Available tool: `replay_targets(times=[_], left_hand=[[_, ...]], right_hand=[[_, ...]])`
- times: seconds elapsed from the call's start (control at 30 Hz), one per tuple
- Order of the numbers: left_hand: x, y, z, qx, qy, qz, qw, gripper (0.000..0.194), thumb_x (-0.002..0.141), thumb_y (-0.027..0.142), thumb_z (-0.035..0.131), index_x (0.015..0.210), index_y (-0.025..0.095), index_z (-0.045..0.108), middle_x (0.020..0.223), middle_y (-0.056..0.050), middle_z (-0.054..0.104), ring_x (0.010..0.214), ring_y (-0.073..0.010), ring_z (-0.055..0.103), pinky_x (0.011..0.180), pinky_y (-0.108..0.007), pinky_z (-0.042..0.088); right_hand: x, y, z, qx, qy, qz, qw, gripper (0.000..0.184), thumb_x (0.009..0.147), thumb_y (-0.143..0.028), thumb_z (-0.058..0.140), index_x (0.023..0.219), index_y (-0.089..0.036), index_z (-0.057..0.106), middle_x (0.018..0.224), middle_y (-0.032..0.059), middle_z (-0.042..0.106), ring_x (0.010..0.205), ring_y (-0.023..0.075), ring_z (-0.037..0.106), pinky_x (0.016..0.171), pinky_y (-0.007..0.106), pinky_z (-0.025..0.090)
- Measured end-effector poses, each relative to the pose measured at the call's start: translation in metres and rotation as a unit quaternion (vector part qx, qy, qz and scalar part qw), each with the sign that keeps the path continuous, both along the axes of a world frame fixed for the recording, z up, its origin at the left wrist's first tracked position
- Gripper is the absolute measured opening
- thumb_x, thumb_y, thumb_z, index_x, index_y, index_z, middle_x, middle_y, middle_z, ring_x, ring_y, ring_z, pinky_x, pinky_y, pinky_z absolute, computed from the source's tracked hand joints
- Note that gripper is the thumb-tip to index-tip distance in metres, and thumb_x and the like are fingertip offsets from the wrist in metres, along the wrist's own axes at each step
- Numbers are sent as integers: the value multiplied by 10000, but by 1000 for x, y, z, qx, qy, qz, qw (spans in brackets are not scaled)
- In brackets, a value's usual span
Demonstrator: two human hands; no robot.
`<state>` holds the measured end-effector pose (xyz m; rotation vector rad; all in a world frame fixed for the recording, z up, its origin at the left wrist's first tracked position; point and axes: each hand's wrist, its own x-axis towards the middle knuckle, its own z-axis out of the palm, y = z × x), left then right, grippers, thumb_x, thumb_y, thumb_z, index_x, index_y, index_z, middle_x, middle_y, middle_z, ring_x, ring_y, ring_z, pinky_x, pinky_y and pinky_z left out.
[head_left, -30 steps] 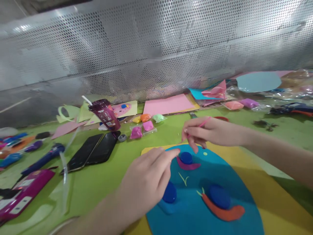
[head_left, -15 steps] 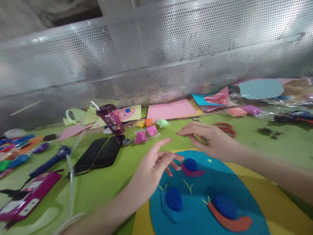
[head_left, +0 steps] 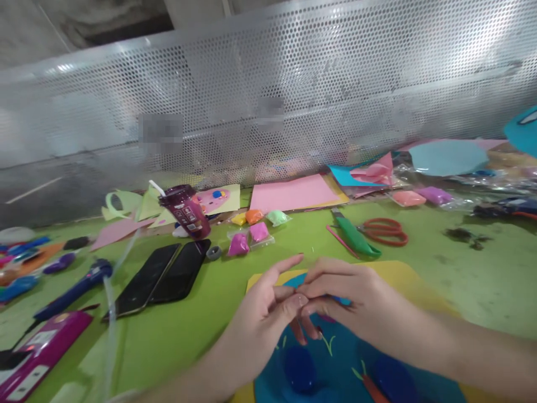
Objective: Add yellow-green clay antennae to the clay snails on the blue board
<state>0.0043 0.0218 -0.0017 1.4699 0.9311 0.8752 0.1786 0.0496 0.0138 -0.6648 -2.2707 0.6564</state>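
Observation:
My left hand (head_left: 262,322) and my right hand (head_left: 356,294) meet over a blue paper circle (head_left: 339,372). Their thumbs and fingertips press together; anything between them is too small or hidden to make out. Beneath lie a dark blue disc (head_left: 299,368) and a second disc (head_left: 394,378) beside an orange clay strip (head_left: 372,389) with thin green pieces at its end. A thin green V-shaped piece (head_left: 329,345) lies between the discs. My fingers mostly cover another blue disc and a magenta strip farther back. A yellow sheet (head_left: 398,273) lies under the circle.
Beyond my hands lie a green utility knife (head_left: 354,234), red-handled scissors (head_left: 386,230) and several clay packets (head_left: 239,244). To the left are two phones (head_left: 180,271), a lidded cup (head_left: 187,211) and a magenta power strip (head_left: 44,350). A perforated metal panel (head_left: 268,112) rises behind.
My right hand has moved down and left to meet my left hand's fingertips, uncovering the green knife. The view has shifted slightly, and a blue paper piece has appeared at the right edge.

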Motion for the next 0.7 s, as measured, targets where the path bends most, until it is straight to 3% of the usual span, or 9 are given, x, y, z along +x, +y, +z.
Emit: replay_targets(times=[0.23, 0.47, 0.57, 0.7], left_hand=[[-2, 4, -3, -69, -51, 11, 996, 737, 844, 428, 526, 1419, 176, 141, 890, -76, 665, 812, -190, 648, 787, -393, 522], [-2, 0, -5, -135, -60, 50, 988, 926, 752, 514, 613, 1438, 232, 60, 714, 15, 647, 742, -179, 635, 777, -387, 518], [-2, 2, -9, -134, -49, 51, 988, 879, 730, 540, 621, 1423, 237, 172, 745, -3, 661, 751, -197, 635, 750, -378, 520], [-7, 8, -19, -120, -15, 9, 993, 594, 718, 577, 605, 1162, 189, 533, 815, -64, 671, 743, -216, 638, 697, -341, 517]], right_hand=[[2, 6, -11, 136, -20, -15, 990, 194, 904, -240, 458, 928, -185, 643, 884, 62, 660, 788, 152, 612, 688, 260, 509], [6, -2, -6, 241, -124, -4, 962, 235, 923, -154, 388, 809, -150, 593, 802, 42, 611, 694, 116, 528, 624, 234, 442], [10, -1, -3, 291, -143, -2, 946, 231, 914, -141, 388, 795, -132, 585, 768, 37, 601, 649, 117, 487, 571, 235, 408], [11, 3, -1, 355, -119, -27, 927, 185, 900, -135, 424, 857, -109, 602, 754, 25, 610, 629, 120, 462, 544, 245, 386]])
